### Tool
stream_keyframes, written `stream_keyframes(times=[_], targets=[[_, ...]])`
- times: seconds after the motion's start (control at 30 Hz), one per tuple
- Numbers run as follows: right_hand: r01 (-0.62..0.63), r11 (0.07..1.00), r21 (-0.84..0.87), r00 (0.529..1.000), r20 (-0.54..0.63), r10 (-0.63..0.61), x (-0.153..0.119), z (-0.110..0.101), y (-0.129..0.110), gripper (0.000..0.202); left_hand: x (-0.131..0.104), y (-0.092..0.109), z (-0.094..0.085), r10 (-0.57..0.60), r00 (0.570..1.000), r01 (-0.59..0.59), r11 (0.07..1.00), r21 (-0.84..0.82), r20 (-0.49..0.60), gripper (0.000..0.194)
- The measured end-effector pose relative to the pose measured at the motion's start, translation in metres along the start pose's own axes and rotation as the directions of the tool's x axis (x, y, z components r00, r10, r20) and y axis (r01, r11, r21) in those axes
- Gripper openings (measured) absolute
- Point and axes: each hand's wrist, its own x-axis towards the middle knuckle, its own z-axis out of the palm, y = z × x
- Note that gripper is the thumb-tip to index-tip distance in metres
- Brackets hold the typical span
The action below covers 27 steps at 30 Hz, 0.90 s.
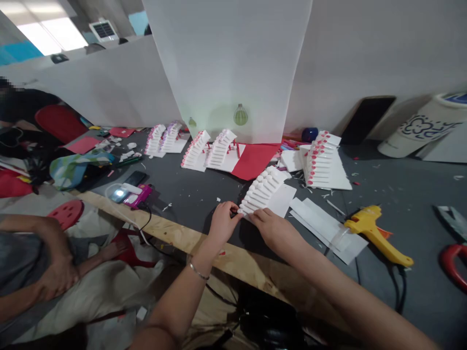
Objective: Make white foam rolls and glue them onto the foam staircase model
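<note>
A white paper staircase model (264,187) with a row of thin steps and small white knobs along one side stands on a white paper base near the table's front edge. My left hand (223,222) is closed, its thumb and finger pinching at the lowest front corner of the model. From the right, my right hand (272,228) has its bent fingers pressed on the bottom step and the base beside it. My fingers partly hide the lowest end. Right of the model lie white paper strips (317,221), and a yellow glue gun (377,233) rests with its nozzle end near them.
Similar stair models with red knobs (323,163) stand behind, beside a red paper sheet (255,159). At right are red-handled scissors (454,265), a white cup (419,127) and a dark phone (367,119). A pink device (137,196) lies left, where another person sits, hands together.
</note>
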Motion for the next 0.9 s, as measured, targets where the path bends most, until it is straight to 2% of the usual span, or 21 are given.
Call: stream_keyframes(times=[0.33, 0.6, 0.8, 0.9], targets=[[-0.054, 0.998, 0.013, 0.996, 0.068, 0.053, 0.0018, -0.0093, -0.0062, 0.031, -0.0002, 0.0007, -0.0021, 0.010, 1.000, -0.010, 1.000, -0.023, 0.015, 0.009], [-0.044, 0.999, -0.008, 0.999, 0.030, 0.044, 0.0017, -0.0031, -0.0074, 0.031, 0.0033, 0.0041, 0.0001, -0.026, 1.000, 0.026, 0.999, 0.022, 0.012, 0.008], [-0.054, 0.999, 0.005, 0.998, 0.037, 0.054, 0.0005, -0.0052, -0.0080, 0.029, 0.0017, 0.0001, -0.0013, -0.034, 0.999, 0.036, 0.998, -0.048, 0.035, 0.016], [-0.062, 0.998, -0.006, 0.997, 0.039, 0.062, 0.0004, -0.0056, -0.0084, 0.029, -0.0001, -0.0009, -0.0014, -0.004, 0.999, 0.005, 0.999, -0.033, 0.032, 0.017]])
